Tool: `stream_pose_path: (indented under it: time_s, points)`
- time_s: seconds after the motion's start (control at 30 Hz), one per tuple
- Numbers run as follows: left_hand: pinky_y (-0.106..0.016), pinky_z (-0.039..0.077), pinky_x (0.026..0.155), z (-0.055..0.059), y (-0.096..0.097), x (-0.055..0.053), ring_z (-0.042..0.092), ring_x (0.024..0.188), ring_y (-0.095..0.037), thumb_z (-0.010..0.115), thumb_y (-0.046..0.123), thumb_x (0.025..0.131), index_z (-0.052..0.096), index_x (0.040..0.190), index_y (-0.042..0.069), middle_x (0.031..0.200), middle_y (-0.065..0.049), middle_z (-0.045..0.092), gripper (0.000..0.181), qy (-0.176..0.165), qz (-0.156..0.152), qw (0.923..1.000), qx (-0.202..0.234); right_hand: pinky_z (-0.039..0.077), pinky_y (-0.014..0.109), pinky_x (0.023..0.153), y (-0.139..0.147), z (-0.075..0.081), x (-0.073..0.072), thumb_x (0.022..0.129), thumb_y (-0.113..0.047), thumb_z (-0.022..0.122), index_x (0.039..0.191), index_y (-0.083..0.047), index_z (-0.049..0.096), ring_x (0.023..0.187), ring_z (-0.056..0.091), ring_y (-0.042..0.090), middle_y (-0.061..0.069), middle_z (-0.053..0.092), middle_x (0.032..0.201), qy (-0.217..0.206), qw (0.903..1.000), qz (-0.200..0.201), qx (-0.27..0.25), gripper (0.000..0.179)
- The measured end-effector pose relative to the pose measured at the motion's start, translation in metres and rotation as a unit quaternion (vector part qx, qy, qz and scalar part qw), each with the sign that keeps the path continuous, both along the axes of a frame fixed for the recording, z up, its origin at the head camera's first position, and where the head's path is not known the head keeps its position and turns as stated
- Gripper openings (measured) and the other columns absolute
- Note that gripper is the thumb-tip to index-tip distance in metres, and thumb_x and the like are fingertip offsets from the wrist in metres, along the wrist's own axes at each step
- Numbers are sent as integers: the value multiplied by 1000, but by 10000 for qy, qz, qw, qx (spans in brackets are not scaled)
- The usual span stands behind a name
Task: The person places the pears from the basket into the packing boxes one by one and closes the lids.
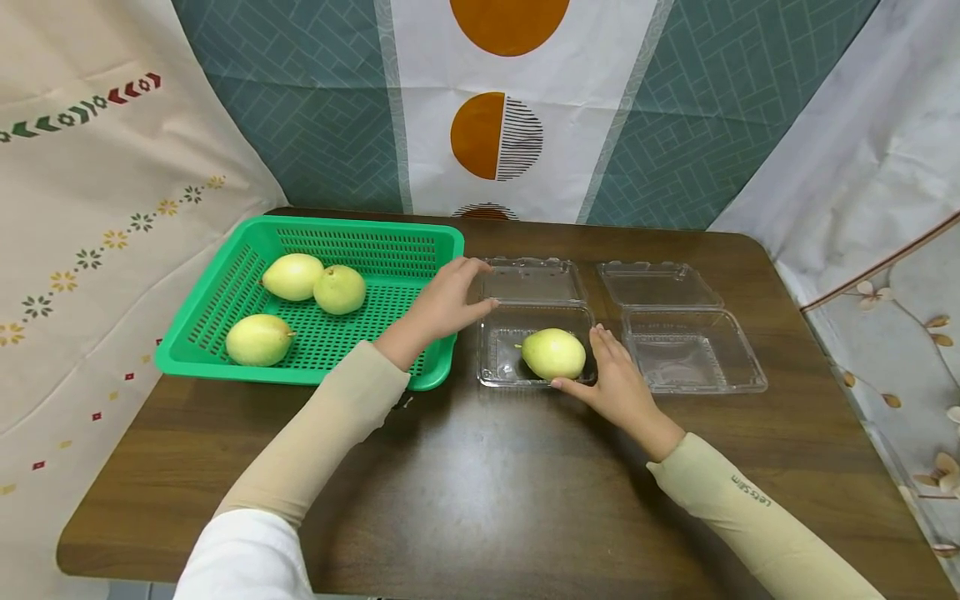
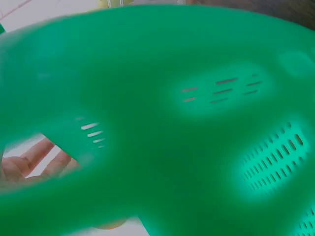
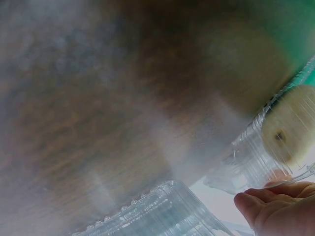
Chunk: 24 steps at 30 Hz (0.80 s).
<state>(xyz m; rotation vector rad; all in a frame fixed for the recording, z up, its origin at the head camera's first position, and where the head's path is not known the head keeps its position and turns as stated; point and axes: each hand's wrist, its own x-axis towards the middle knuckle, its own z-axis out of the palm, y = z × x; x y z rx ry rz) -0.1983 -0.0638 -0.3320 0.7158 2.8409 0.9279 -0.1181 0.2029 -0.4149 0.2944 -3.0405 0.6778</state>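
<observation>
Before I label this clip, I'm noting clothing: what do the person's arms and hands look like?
The left beige sleeve meets a white sleeve higher up that arm. The right pale beige sleeve carries small dark lettering. The fingers on both sides are ungloved.

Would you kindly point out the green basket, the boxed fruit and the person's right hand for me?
Green basket [image 1: 360,226]: head view, on its back rim.
Boxed fruit [image 1: 555,354]: head view, on the middle of its skin.
Right hand [image 1: 621,389]: head view, on the back of the hand.
</observation>
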Motion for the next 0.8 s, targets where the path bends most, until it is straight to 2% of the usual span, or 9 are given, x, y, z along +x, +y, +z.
stream_pose_path:
  time_s: [0.5,0.8]
  points:
    - [-45,43,96,2,-18,-1,48,116,-29,62,29,91,50,131,5,130,-13,50,48,-83,282,9995,-135,27,61,108,-1,-2,-1,76,-55,73,143,12,27,138,26,45,30,26,150,53,10000,48,33,105]
    - [-44,44,95,3,-29,-2,52,114,-29,61,28,92,52,128,4,123,-13,56,44,14,302,9994,-177,26,61,108,0,1,-1,76,-54,73,143,12,28,139,26,45,29,26,150,65,10000,24,-15,104]
